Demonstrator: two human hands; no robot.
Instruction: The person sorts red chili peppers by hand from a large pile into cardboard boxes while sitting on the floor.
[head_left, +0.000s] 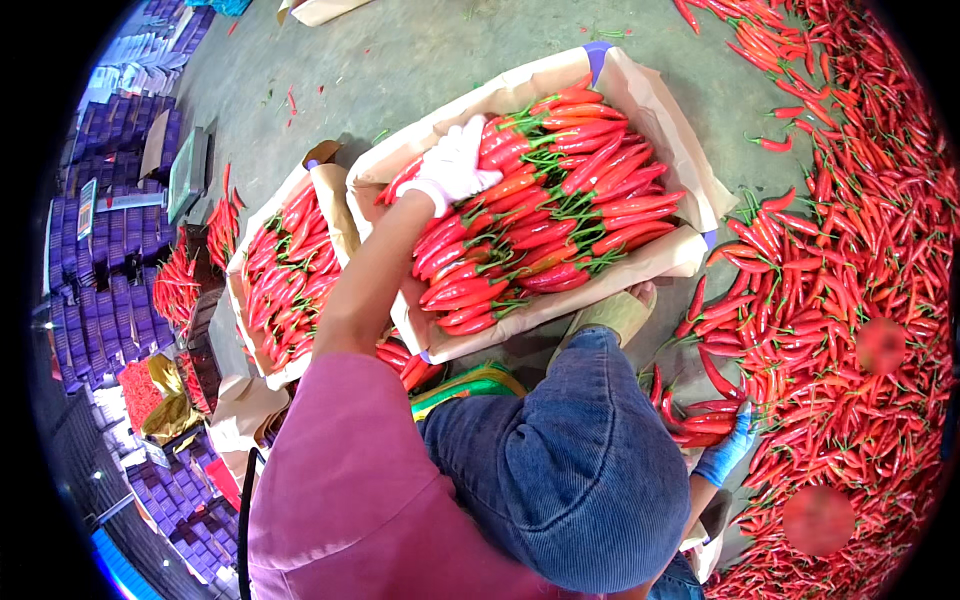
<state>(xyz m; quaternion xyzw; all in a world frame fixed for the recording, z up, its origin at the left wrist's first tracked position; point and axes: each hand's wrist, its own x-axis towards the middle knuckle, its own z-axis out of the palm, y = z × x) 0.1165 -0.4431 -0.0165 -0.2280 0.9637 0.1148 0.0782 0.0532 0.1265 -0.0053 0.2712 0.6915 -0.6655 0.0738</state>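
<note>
My left hand (454, 163), in a white glove, lies palm down on red chili peppers (540, 225) at the left of a paper-lined box (517, 86). Thumb and fingers are spread around some pods; whether they grip them is hidden. Inside the box the chilies lie in rows, many with green stems meeting in the middle. My right hand (726, 446), wearing a blue glove, is closed around a small bunch of red chilies (709, 426) at the edge of a large chili heap (840, 285). My bent denim-clad knee (592, 465) is between the two hands.
A second paper-lined box of chilies (292, 277) stands left of the first. My sandaled foot (619, 315) is against the box's near side. Stacked purple boxes (112, 225), a scale (187, 174) and brown paper (244, 420) are at the left. Loose pods lie on the concrete floor (420, 52).
</note>
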